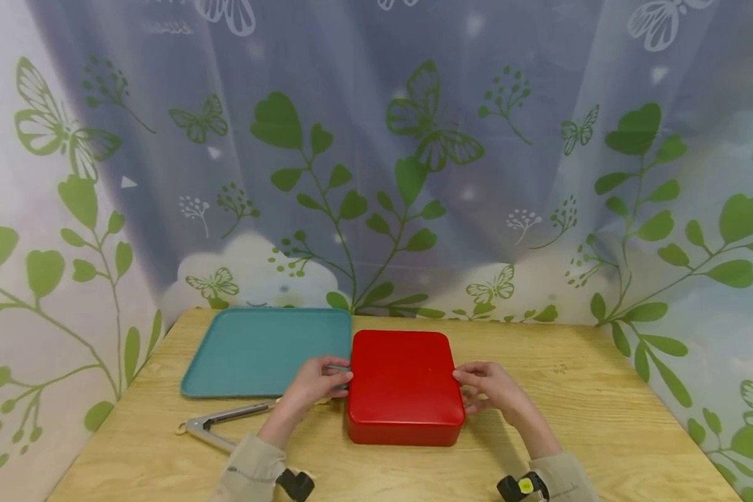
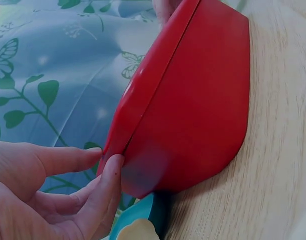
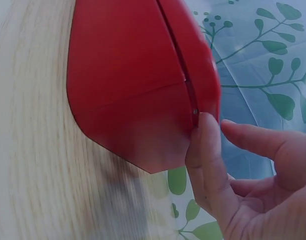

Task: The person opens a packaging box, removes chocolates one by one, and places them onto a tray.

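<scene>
A red box (image 1: 404, 383) with a shut lid stands on the wooden table (image 1: 602, 418), near the middle. My left hand (image 1: 316, 383) grips its left side. In the left wrist view, the left hand (image 2: 105, 157) pinches the lid rim of the box (image 2: 192, 100), thumb at the seam and index finger on the edge. My right hand (image 1: 483, 387) holds the right side. In the right wrist view, the right hand (image 3: 215, 122) has its thumb pressed on the seam of the box (image 3: 128, 85) and its index finger reaching over the lid.
A teal tray (image 1: 263, 348) lies flat just left of the box, its corner close to my left hand. Metal tongs (image 1: 219, 422) lie on the table in front of the tray. A leaf-print curtain (image 1: 376, 174) hangs close behind the table.
</scene>
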The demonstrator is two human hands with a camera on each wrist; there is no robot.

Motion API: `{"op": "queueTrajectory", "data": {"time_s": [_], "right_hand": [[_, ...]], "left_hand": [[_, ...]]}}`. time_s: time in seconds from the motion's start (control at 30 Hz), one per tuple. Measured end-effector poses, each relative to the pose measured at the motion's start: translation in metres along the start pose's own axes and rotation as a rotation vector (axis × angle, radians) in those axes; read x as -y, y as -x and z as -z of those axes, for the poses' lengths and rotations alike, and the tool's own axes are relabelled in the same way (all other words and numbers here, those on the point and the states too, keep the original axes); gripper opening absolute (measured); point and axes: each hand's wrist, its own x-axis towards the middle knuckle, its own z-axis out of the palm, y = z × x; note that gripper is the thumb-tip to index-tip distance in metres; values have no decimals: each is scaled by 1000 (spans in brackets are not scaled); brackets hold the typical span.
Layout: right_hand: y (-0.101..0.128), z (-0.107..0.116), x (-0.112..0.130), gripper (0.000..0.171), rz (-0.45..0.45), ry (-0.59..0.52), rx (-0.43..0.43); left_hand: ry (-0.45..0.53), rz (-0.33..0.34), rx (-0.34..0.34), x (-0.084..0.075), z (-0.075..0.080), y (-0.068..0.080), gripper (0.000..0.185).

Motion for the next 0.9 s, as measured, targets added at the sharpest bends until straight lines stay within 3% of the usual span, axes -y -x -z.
{"op": "queueTrajectory", "data": {"time_s": [0.53,0.9], "right_hand": [[5,-2,5,47,-6,12,-35],[5,-4,8,49,35,16,-44]], "left_hand": [[11,35,-114,-2,-13,-3,34],[38,11,-97,-9,-10,2,39]]}}
